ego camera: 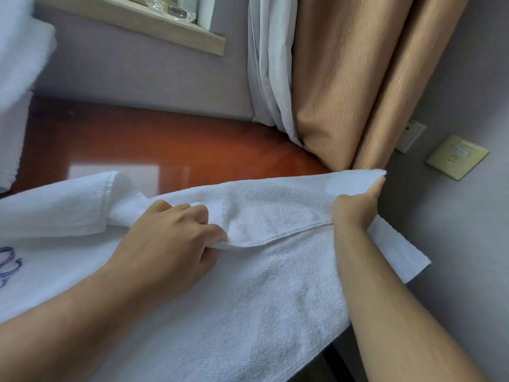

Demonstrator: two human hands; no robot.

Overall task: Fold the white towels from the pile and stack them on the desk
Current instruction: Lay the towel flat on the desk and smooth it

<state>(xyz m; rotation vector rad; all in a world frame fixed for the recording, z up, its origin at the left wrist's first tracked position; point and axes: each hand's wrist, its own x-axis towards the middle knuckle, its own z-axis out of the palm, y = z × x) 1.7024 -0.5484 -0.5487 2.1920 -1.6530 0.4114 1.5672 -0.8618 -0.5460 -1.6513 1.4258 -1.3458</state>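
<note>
A white towel (pixel 264 285) lies spread over the reddish wooden desk (pixel 170 144), its right end hanging past the desk's edge. My left hand (pixel 176 232) pinches a fold of the towel near its middle, fingers curled round the hem. My right hand (pixel 355 205) grips the towel's far right edge and holds it up, thumb on top. A blue embroidered mark (pixel 9 264) shows on the towel at the far left. More white towels (pixel 19 64) stand piled at the left edge of the desk.
Tan curtains (pixel 358 86) and a white sheer curtain (pixel 270 64) hang behind the desk's right corner. A wooden window sill (pixel 154 26) carries a clear plastic packet (pixel 170 8). Wall switch plates (pixel 457 157) sit on the grey wall at right.
</note>
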